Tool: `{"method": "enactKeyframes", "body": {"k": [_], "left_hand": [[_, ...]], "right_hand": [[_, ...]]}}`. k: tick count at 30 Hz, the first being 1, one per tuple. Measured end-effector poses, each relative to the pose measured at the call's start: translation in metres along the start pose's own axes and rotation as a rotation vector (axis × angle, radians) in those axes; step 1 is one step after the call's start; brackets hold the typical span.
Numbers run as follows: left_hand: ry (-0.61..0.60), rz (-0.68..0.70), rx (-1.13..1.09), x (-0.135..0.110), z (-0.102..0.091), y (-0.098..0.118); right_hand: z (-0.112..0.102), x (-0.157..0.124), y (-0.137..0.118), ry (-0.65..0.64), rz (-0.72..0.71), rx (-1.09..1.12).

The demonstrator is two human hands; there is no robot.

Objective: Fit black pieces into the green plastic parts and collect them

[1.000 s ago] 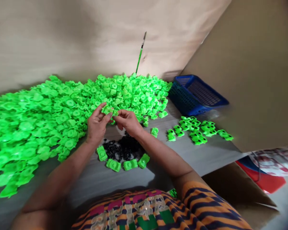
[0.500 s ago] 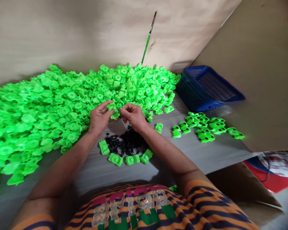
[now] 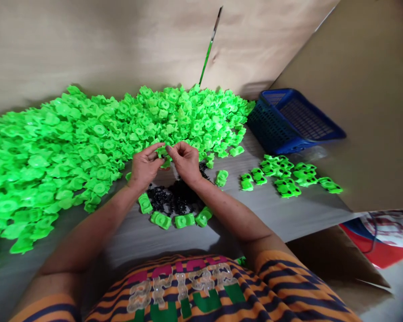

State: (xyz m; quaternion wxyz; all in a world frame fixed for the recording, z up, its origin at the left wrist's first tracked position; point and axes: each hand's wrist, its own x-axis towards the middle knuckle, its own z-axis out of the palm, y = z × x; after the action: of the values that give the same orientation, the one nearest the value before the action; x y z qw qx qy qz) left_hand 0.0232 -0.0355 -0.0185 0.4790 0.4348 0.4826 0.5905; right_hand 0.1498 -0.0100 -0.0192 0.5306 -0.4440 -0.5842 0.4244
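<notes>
My left hand (image 3: 145,168) is closed on a bright green plastic toy car body (image 3: 163,154), held up over the table. My right hand (image 3: 186,163) meets it from the right, thumb and fingers pinched against the car; a bit of black shows there, apparently a wheel axle, mostly hidden by the fingers. Below both hands lies a heap of small black wheel axles (image 3: 174,197). Several single green car bodies (image 3: 184,220) are set in a curve round its near side. Another car body (image 3: 221,178) lies just right of my right wrist.
A large pile of green car bodies (image 3: 87,138) covers the left and back of the table. Toy cars with black wheels (image 3: 288,187) are grouped at right. Behind them stands a blue plastic basket (image 3: 272,129) by a board wall. A cardboard box (image 3: 336,259) sits below the table's right edge.
My right hand has moved in against the car body, closing the small gap between the hands. The car body has turned a little in my left hand. The camera view has shifted slightly.
</notes>
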Motion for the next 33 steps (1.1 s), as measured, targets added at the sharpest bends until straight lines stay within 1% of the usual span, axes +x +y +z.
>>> {"method": "enactKeyframes", "body": {"k": [4,9,15,18,22,26,30,33], "left_hand": [[-0.014,-0.001,-0.003,-0.002,0.002,-0.001],[-0.009,0.033,0.012,-0.001,0.003,-0.007],[-0.003,0.034,-0.068,-0.002,0.004,-0.007],[0.01,0.039,-0.082,-0.003,0.004,-0.005],[0.016,0.02,-0.09,-0.003,0.002,-0.003],[0.035,0.01,-0.078,-0.002,-0.001,0.001],[0.051,0.032,-0.067,0.0,-0.004,0.005],[0.039,0.056,-0.062,0.001,-0.005,0.005]], "right_hand": [[0.002,0.0,0.005,0.027,-0.024,-0.066],[0.003,0.002,0.011,0.082,-0.097,-0.105],[0.004,0.002,0.013,0.113,-0.152,-0.131],[0.004,0.001,0.012,0.104,-0.162,-0.121],[0.002,-0.001,0.012,0.056,-0.164,-0.052],[-0.005,0.001,0.014,-0.054,-0.128,0.061],[-0.013,0.006,0.011,-0.152,-0.07,0.187],[-0.017,0.008,0.005,-0.209,-0.066,0.222]]}}
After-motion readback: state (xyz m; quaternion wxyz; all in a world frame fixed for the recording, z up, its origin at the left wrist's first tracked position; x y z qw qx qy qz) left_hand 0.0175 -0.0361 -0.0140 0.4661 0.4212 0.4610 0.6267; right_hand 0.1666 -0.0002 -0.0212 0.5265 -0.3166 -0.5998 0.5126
